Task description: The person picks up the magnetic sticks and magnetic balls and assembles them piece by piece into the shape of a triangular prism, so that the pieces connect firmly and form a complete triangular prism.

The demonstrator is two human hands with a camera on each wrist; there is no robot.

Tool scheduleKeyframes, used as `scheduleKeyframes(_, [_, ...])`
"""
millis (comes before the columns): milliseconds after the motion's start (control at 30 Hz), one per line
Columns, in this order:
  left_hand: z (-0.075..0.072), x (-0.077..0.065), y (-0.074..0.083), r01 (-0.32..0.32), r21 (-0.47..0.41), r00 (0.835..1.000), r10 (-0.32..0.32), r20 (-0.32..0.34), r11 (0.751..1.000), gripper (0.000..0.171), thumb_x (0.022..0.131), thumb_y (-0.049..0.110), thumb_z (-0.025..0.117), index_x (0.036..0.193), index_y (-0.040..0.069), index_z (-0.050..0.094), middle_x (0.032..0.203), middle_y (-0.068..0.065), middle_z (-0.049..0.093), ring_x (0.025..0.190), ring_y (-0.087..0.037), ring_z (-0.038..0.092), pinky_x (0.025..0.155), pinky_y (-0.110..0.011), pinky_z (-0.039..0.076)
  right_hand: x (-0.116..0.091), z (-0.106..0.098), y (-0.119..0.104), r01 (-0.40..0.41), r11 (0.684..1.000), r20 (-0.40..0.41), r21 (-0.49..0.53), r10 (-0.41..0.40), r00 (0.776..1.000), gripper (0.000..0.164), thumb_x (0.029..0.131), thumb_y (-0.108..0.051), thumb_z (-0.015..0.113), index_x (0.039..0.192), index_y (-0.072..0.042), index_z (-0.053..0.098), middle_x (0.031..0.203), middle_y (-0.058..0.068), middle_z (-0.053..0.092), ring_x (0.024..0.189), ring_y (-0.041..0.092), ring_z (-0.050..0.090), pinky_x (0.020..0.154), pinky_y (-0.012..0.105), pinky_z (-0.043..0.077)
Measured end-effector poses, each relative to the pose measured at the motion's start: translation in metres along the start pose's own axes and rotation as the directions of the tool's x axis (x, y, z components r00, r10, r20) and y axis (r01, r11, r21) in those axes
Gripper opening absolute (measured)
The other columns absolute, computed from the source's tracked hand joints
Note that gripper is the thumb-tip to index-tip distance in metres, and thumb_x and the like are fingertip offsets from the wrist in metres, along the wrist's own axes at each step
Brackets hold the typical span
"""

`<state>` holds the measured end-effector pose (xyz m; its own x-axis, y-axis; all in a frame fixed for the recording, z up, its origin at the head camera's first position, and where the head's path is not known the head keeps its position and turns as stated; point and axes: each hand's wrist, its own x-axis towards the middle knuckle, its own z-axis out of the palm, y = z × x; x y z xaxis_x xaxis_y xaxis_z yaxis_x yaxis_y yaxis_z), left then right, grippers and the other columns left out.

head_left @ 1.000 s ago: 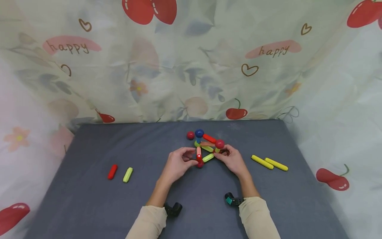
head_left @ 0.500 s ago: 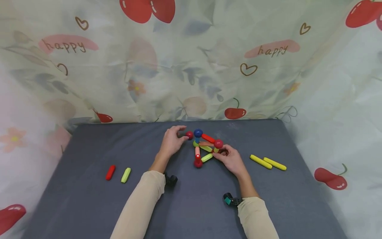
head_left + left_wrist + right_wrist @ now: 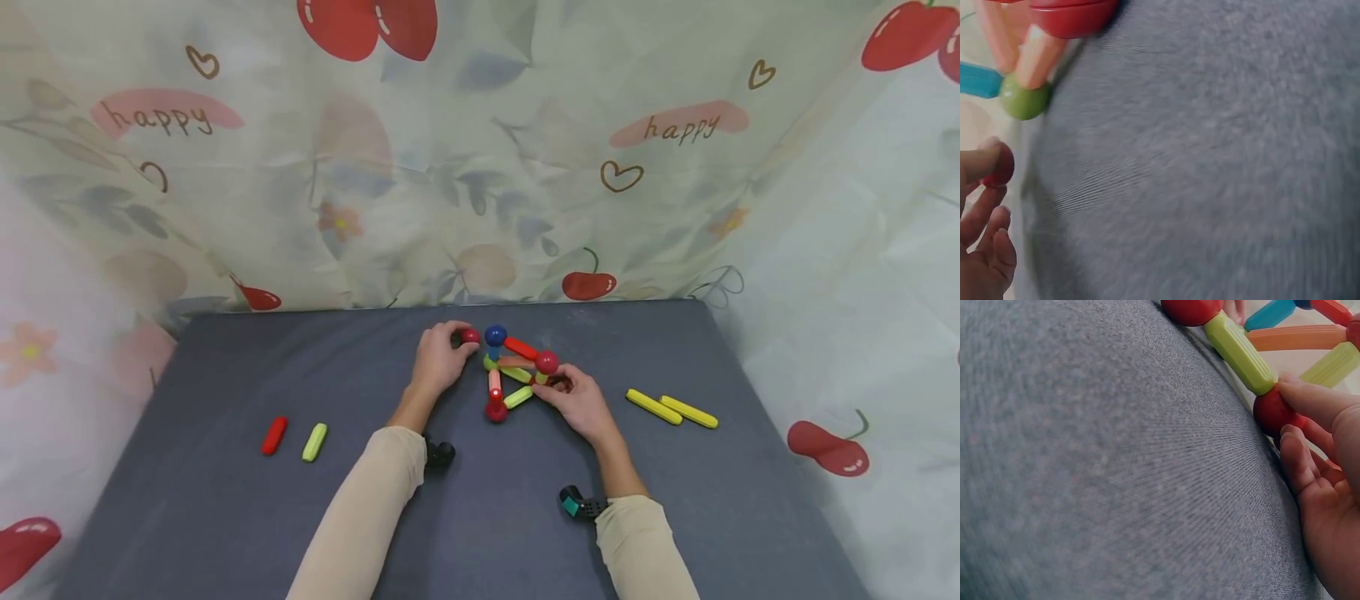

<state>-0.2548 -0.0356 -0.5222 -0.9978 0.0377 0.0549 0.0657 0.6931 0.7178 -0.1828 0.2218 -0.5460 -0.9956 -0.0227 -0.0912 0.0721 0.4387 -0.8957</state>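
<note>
the left hand (image 3: 438, 358) has just got hold of something: thumb and fingertips close lightly on the loose red ball (image 3: 469, 336), which sits just to the left of the blue ball (image 3: 496, 335). the other fingers look only loosely bent. whether the loose red ball is off the table (image 3: 480, 517) or resting on it, i can't tell from here. to my mind, this makes it the piece in play, with the stick-and-ball frame (image 3: 517, 362) left to the other hand.

that right hand (image 3: 583, 404) is to the right of the blue ball and nearer the person, thumb and fingers pinching the corner red ball (image 3: 1272, 412) at the frame's foot. i'd take it for a steadying grip.

a second ago the left hand was at the frame's near side, by the near red ball (image 3: 496, 411), which lies straight toward the person from the blue ball. half a second ago it was around the loose red ball, with no clear grip to be seen; now it pinches it, and the gap between that ball and the blue ball looks slightly wider. the right hand keeps its place. so do the spare pieces: the red stick (image 3: 274, 436) and pale green stick (image 3: 315, 442), well left of the blue ball and nearer the person, and two yellow sticks (image 3: 654, 407), well to its right, also nearer.
</note>
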Motion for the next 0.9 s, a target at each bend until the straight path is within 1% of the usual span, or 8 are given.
scheduleKeyframes(133, [-0.013, -0.008, 0.003, 0.009, -0.136, 0.995, -0.023, -0.099, 0.991, 0.04, 0.095, 0.037, 0.073, 0.129, 0.017, 0.065, 0.119, -0.007, 0.069, 0.097, -0.025, 0.06, 0.086, -0.042, 0.05, 0.0, 0.0, 0.001, 0.003, 1.0, -0.015, -0.008, -0.003, 1.0, 0.036, 0.088, -0.033, 0.081, 0.114, -0.011, 0.07, 0.101, 0.01, 0.067, 0.082, 0.018, 0.058, 0.072, 0.026, 0.048])
scheduleKeyframes(267, [-0.025, -0.022, 0.011, -0.024, -0.257, 0.982, -0.025, -0.186, 0.966, 0.04, 0.094, 0.043, 0.073, 0.124, 0.019, 0.062, 0.117, -0.003, 0.068, 0.097, -0.024, 0.063, 0.085, -0.04, 0.051, 0.0, 0.0, 0.001, -0.003, 1.0, -0.014, -0.013, 0.003, 1.0, 0.037, 0.088, -0.035, 0.081, 0.115, -0.012, 0.069, 0.1, 0.009, 0.067, 0.081, 0.018, 0.058, 0.072, 0.026, 0.048])
scheduleKeyframes(333, [-0.029, -0.032, 0.015, -0.065, -0.28, 0.975, 0.001, -0.224, 0.958, 0.039, 0.094, 0.044, 0.073, 0.123, 0.02, 0.062, 0.117, -0.001, 0.068, 0.099, -0.026, 0.064, 0.085, -0.04, 0.051, 0.0, 0.0, 0.001, -0.003, 1.0, -0.007, -0.008, 0.003, 1.0, 0.037, 0.088, -0.036, 0.081, 0.115, -0.013, 0.069, 0.101, 0.009, 0.067, 0.081, 0.019, 0.059, 0.072, 0.027, 0.048])
scheduleKeyframes(433, [-0.032, -0.049, 0.021, -0.148, -0.262, 0.962, 0.078, -0.262, 0.954, 0.038, 0.094, 0.042, 0.073, 0.122, 0.019, 0.063, 0.113, -0.002, 0.067, 0.099, -0.029, 0.062, 0.081, -0.038, 0.049, 0.0, 0.001, 0.002, -0.001, 1.0, -0.002, -0.008, 0.001, 1.0, 0.037, 0.088, -0.036, 0.081, 0.115, -0.013, 0.069, 0.1, 0.009, 0.067, 0.081, 0.018, 0.059, 0.071, 0.027, 0.048])
scheduleKeyframes(533, [-0.03, -0.064, 0.028, -0.222, -0.217, 0.952, 0.163, -0.26, 0.951, 0.035, 0.094, 0.039, 0.073, 0.121, 0.019, 0.064, 0.108, -0.003, 0.066, 0.097, -0.027, 0.059, 0.074, -0.033, 0.046, 0.0, 0.0, 0.003, -0.002, 1.0, -0.012, -0.004, 0.002, 1.0, 0.037, 0.088, -0.036, 0.081, 0.114, -0.013, 0.069, 0.099, 0.009, 0.067, 0.081, 0.018, 0.059, 0.071, 0.027, 0.048])
scheduleKeyframes(700, [-0.026, -0.083, 0.036, -0.317, -0.202, 0.939, 0.276, -0.206, 0.927, 0.032, 0.093, 0.035, 0.074, 0.12, 0.02, 0.065, 0.106, -0.002, 0.066, 0.094, -0.022, 0.056, 0.071, -0.029, 0.045, 0.001, 0.001, 0.002, -0.004, 1.0, -0.016, 0.002, 0.004, 1.0, 0.039, 0.087, -0.038, 0.081, 0.115, -0.014, 0.069, 0.1, 0.009, 0.067, 0.082, 0.021, 0.059, 0.073, 0.029, 0.048])
scheduleKeyframes(800, [-0.023, -0.09, 0.036, -0.341, -0.194, 0.935, 0.31, -0.174, 0.92, 0.031, 0.093, 0.034, 0.074, 0.119, 0.021, 0.066, 0.106, -0.001, 0.066, 0.092, -0.024, 0.056, 0.07, -0.028, 0.044, 0.001, 0.002, 0.002, 0.0, 1.0, -0.012, -0.006, 0.0, 1.0, 0.04, 0.088, -0.039, 0.081, 0.117, -0.014, 0.069, 0.101, 0.01, 0.068, 0.083, 0.021, 0.06, 0.074, 0.028, 0.048])
scheduleKeyframes(900, [-0.019, -0.096, 0.033, -0.338, -0.198, 0.938, 0.311, -0.153, 0.92, 0.031, 0.092, 0.035, 0.075, 0.118, 0.022, 0.065, 0.106, 0.0, 0.065, 0.093, -0.028, 0.057, 0.07, -0.027, 0.045, 0.001, 0.002, 0.002, 0.0, 1.0, -0.01, -0.006, 0.0, 1.0, 0.04, 0.088, -0.038, 0.08, 0.117, -0.014, 0.069, 0.101, 0.01, 0.068, 0.082, 0.02, 0.06, 0.074, 0.028, 0.049])
